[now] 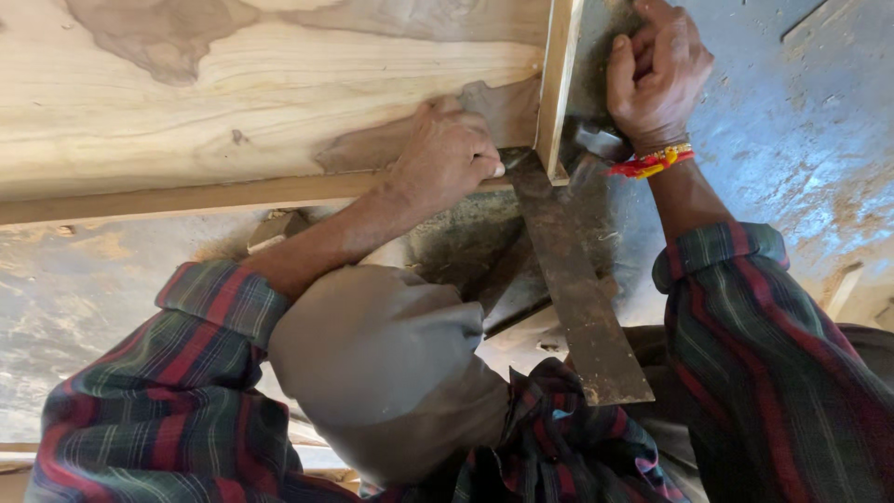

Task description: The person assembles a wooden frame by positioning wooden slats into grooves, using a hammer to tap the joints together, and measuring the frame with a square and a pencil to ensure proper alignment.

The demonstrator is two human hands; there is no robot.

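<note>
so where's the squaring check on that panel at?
Done: the thin wooden strip stands on edge against the wood panel. In hand: the left hand presses on the panel's lower edge at the steel square, whose blade runs back toward the person; the right hand grips beside the strip. Left: no mark or fastener is visible at the joint.

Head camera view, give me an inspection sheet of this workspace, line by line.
Surface: dusty grey floor, patchy and worn.
Job's things: pale board with a strip standing across its edge; a rusty flat blade lies against the corner.
Clutter: wood scraps and sawdust under the board.
Grippers: left hand presses the board's edge; right hand grips near the strip; what it holds is unclear.
Cables: nothing seen.
Surroundings: plaid sleeves, a knee.
</note>
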